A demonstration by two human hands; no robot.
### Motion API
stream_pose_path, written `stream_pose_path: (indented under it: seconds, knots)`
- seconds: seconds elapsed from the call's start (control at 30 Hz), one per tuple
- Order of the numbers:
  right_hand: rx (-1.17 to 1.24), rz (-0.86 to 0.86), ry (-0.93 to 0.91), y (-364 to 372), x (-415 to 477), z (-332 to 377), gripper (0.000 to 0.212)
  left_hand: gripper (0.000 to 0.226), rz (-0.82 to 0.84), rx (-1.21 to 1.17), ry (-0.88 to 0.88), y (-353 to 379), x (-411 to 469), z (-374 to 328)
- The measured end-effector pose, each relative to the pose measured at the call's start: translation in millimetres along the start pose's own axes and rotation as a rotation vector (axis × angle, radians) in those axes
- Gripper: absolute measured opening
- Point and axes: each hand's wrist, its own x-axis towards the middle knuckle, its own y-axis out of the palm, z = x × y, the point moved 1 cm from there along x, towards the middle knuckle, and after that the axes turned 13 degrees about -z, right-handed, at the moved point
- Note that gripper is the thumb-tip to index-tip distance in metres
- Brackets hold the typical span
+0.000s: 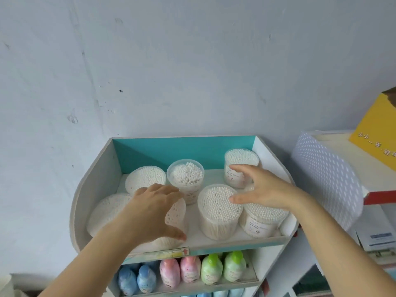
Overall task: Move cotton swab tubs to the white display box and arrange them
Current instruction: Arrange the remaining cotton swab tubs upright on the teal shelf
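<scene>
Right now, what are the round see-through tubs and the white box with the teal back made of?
The round clear tubs look like glossy plastic: white swab tips show through lids and walls. The white display box with the teal back is probably matte cardboard: flat thin panels with greyish cut edges.

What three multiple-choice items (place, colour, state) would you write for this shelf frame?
1. The coloured bottles stand: A) among the tubs B) on the shelf below the tubs C) on the yellow box.
2. The inner back wall of the display box is: A) teal B) red C) black.
3. The right hand is: A) gripping a bottle B) out of view C) open, fingers spread above the tubs.
Key: 1 B, the bottles sit under the tub shelf; 2 A, teal shows behind the tubs; 3 C, its fingers are spread and hold nothing.
</scene>
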Motion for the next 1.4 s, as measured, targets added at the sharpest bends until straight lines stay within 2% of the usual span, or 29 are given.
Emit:
stream_pose_path:
  seconds: [0.13, 0.33, 0.5, 0.6, 0.7, 0.87, 1.03, 1.2, 1.4]
  knots:
    - [-0.022, 0.009, -0.088, 16.5, -10.1, 3.5, 0.102, 0.095, -0.029, 0.034, 0.007, 3.7, 7.1, 0.1]
    - [-0.353, 0.138, -0.258, 40.8, -6.3, 20.9, 0.115, 0.09, -0.056, 0.09, -0.013, 3.7, 14.9, 2.3]
    - [-0.278, 0.068, -0.23, 45.9, 2.6, 27.8, 0.114, 0.083, -0.093, 0.102, -0.056, 0.8, 8.7, 3.9]
    - [-0.273, 0.019, -0.223, 49.9, 8.8, 28.6, 0.115, 0.087, -0.118, 0.049, -0.118, -4.5, -0.7, 6.2]
    - [-0.238, 0.067, -0.216, 50.8, 11.8, 27.4, 0.116, 0.09, -0.133, -0.008, -0.203, -13.3, -15.9, 15.5]
    - [-0.116, -0.018, -0.319, 45.6, 10.9, 45.5, 0.101, 0.073, -0.151, 0.024, -0.264, -27.0, -40.8, 38.6]
    - [-0.069, 0.021, -0.426, 65.4, 8.7, 82.9, 0.091, 0.068, -0.113, 0.193, -0.24, -35.8, -53.8, 66.4]
    - [-0.086, 0.055, -0.395, 100.9, 1.3, 115.1, 0.09, 0.073, -0.083, 0.229, -0.156, -37.3, -57.9, 89.9]
    - [-0.236, 0.052, -0.335, 141.1, -1.9, 149.7, 0.092, 0.086, -0.02, 0.268, 0.013, -22.9, -57.1, 102.4]
